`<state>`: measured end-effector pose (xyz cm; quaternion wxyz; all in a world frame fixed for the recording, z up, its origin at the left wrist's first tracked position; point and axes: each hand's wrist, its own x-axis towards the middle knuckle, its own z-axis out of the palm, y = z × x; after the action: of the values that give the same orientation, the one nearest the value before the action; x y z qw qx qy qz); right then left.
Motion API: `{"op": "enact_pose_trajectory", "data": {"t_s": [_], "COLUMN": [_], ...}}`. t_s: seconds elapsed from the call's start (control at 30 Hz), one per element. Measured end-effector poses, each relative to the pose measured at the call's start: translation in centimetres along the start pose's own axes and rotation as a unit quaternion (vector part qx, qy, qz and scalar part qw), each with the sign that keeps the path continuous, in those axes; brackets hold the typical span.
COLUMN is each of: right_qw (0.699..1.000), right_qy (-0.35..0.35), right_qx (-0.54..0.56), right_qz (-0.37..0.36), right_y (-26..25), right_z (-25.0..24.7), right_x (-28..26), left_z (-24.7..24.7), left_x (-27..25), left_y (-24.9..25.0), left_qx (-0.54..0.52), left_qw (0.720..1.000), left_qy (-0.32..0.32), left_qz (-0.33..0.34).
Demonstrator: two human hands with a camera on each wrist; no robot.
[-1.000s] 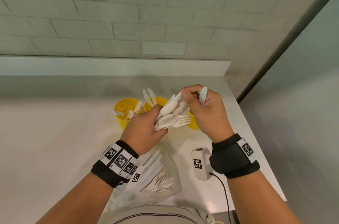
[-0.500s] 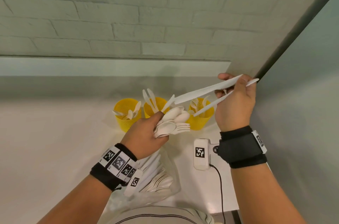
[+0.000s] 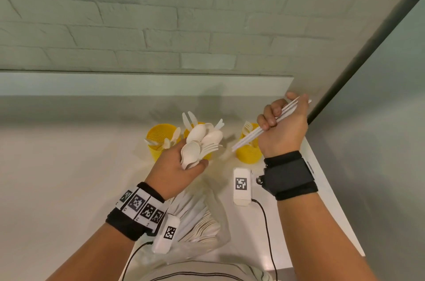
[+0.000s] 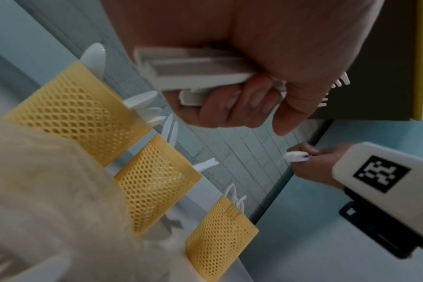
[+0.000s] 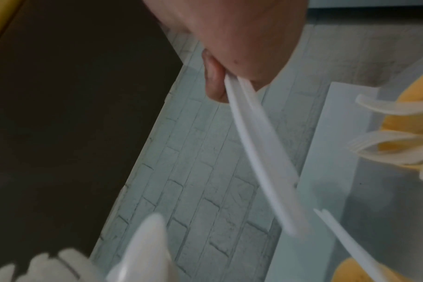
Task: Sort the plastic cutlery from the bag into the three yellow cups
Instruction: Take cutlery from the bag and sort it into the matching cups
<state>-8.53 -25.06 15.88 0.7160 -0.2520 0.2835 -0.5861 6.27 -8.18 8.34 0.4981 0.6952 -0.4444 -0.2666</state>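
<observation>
Three yellow mesh cups stand in a row at the back of the counter: the left cup [image 3: 157, 142] with spoons, the middle cup [image 3: 199, 124] mostly hidden, the right cup [image 3: 248, 153] with forks. My left hand [image 3: 195, 162] grips a bundle of white spoons and forks [image 3: 202, 142] by the handles [image 4: 193, 72], in front of the middle cup. My right hand [image 3: 276, 117] grips a few white knives [image 3: 257, 132], raised above the right cup and slanting down-left; the knives [image 5: 261, 152] look blurred in the right wrist view. The clear bag [image 3: 202, 223] of cutlery lies near me.
A grey brick wall [image 3: 161, 27] and a low ledge run behind the cups. The counter's right edge [image 3: 322, 165] lies just past the right cup, beside a dark vertical post. White wrist-camera boxes with cables hang under both wrists.
My right hand has pulled the knives out of the left hand's bundle and swung them up and right, above the right cup. The left hand has kept the rest, almost still.
</observation>
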Motion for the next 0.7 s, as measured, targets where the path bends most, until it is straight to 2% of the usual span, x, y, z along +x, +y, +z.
{"op": "enact_pose_trajectory", "data": {"t_s": [0.17,0.3,0.5,0.6,0.7], "right_qw": [0.997,0.993,0.982,0.959,0.906], "right_qy": [-0.076,-0.109,-0.124,-0.154,-0.190], "right_qx": [0.006,-0.002,-0.132,-0.236,-0.378], "right_qz": [0.017,0.035,0.045,0.030,-0.024], "right_y": [1.3,3.1,8.6,10.7,11.9], "right_z": [1.9,3.5,4.6,4.2,3.3], "right_x": [-0.2,-0.2,0.1,0.1,0.0], "left_z": [-1.6,-2.1,-1.7,-1.6,-1.8], "left_x": [0.0,0.1,0.0,0.0,0.0], "left_y": [-0.1,-0.3,1.3,1.7,1.9], "left_qx": [-0.045,-0.161,-0.245,-0.246,-0.241], "left_qw": [0.998,0.983,0.967,0.966,0.968], "left_qy": [0.020,-0.003,-0.037,-0.036,-0.032], "left_qz": [-0.037,-0.087,-0.064,-0.069,-0.065]}}
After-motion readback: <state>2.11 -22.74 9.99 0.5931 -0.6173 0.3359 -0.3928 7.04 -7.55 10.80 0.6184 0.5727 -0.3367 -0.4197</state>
